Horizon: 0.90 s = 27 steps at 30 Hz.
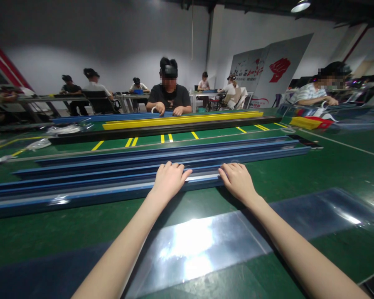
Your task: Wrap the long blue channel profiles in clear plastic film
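Note:
Both my hands rest on the nearest of several long blue profile strips (81,195) lying across the green table (314,174). My left hand (170,179) has its fingers curled over the strip's near edge. My right hand (237,178) grips the same strip a little to the right, fingers bent over its top. More blue strips (174,155) lie parallel just behind it.
A clear plastic sheet (205,245) lies on the table under my forearms. Farther back are yellow strips (180,120) and a black strip (162,131). A person (170,97) sits opposite, other people work at tables behind and at the right. A yellow and red piece (310,122) lies at right.

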Tool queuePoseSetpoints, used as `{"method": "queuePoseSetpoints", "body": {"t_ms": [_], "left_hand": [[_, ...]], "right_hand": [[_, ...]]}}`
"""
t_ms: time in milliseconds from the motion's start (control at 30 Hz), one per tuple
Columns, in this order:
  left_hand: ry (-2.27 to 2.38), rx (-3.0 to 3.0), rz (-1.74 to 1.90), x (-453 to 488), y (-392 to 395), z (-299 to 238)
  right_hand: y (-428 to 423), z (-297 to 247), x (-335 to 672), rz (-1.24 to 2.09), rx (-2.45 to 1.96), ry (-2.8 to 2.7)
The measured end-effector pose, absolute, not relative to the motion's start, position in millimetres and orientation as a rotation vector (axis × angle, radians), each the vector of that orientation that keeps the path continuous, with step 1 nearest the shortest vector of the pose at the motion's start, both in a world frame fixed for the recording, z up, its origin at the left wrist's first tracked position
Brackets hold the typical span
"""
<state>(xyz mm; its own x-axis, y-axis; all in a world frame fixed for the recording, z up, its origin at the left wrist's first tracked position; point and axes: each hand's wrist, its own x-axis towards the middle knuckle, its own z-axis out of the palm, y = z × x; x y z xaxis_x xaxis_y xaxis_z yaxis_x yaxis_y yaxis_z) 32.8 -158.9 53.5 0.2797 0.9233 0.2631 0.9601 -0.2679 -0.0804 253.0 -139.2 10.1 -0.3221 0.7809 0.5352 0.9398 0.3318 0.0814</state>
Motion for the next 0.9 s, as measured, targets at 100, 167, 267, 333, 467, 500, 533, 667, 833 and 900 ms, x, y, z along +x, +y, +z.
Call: {"method": "queuePoseSetpoints", "body": {"t_ms": [100, 167, 267, 333, 467, 500, 533, 667, 833, 900], "left_hand": [[-1.663, -2.407, -0.288, 33, -158, 53], [-1.592, -2.499, -0.322, 34, -157, 50], [-1.512, -2.603, -0.330, 36, -156, 44], [-1.516, -2.621, -0.311, 37, -156, 40], [-1.581, -2.589, -0.279, 38, -157, 37], [-1.597, -2.576, -0.275, 38, -157, 38], [-1.610, -2.563, -0.270, 37, -157, 40], [-1.670, -2.471, -0.229, 36, -158, 46], [-1.756, -2.343, -0.190, 35, -160, 51], [-1.773, -2.321, -0.189, 35, -160, 51]], "right_hand": [[-139, 8, 251, -0.495, -1.400, -2.272], [-140, 6, 249, -0.466, -1.302, -2.326], [-142, 5, 245, -0.422, -1.201, -2.396], [-143, 6, 244, -0.416, -1.181, -2.414], [-143, 7, 244, -0.456, -1.195, -2.403], [-143, 7, 244, -0.471, -1.208, -2.392], [-143, 8, 245, -0.485, -1.223, -2.378], [-142, 8, 247, -0.522, -1.313, -2.287], [-142, 9, 249, -0.522, -1.404, -2.204], [-143, 11, 249, -0.523, -1.407, -2.195]]}}
